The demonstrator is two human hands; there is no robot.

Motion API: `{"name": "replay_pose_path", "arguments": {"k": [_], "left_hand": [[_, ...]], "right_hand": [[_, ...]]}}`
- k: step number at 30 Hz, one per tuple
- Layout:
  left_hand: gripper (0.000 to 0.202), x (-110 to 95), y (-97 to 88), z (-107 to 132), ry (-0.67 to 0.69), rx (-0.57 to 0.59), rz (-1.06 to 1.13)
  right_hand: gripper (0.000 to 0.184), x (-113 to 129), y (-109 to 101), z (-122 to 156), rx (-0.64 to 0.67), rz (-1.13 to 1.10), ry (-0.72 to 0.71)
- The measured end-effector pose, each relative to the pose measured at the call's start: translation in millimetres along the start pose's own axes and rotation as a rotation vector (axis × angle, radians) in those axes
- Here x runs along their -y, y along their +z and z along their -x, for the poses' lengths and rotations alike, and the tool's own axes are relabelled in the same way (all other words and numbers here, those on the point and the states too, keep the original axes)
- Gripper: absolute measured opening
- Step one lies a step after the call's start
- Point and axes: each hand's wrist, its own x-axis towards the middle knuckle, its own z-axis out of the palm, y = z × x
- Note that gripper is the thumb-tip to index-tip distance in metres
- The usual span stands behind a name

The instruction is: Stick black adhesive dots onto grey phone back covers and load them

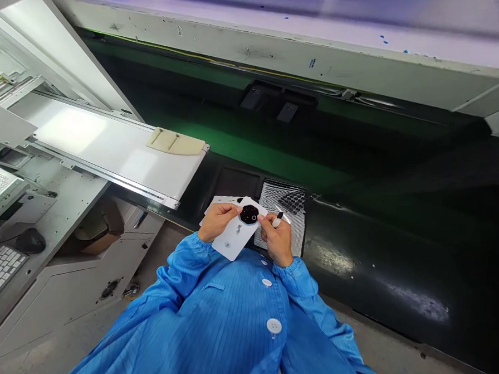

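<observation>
A white back cover panel (231,241), like one for a phone, is tilted in front of my blue coat. It carries dark printed marks and a round black camera piece (248,214) at its upper end. My left hand (215,221) is closed on the panel's upper left edge, thumb beside the black piece. With thumb and fingertips, my right hand (276,240) pinches at the right side of the black piece. A small white object with a black tip (278,218) sticks out of the right hand; its kind is unclear. Another white panel (219,200) lies partly hidden behind.
A ribbed tray (281,196) holding several dark round pieces lies on the dark bench (353,243). To the left, a white conveyor (118,152) ends near the bench. A pale shelf (267,46) crosses above. A keyboard (3,269) and mouse (30,241) are far left.
</observation>
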Motion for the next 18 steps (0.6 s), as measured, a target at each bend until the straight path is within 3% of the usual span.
{"name": "replay_pose_path", "arguments": {"k": [4,11,18], "left_hand": [[0.051,0.2,-1.2,-0.7,-0.02,0.042,-0.018],[0.061,4.9,-16.0,-3.5,-0.011,0.163,-0.136],[0.068,2.8,-15.3,7.3,0.304,0.032,-0.665]], "right_hand": [[0.045,5.0,1.5,-0.5,-0.017,-0.158,0.051],[0.049,17.5,-1.9,-9.5,-0.242,-0.346,-0.053],[0.049,16.5,2.9,-7.8,-0.246,-0.365,-0.018]]}}
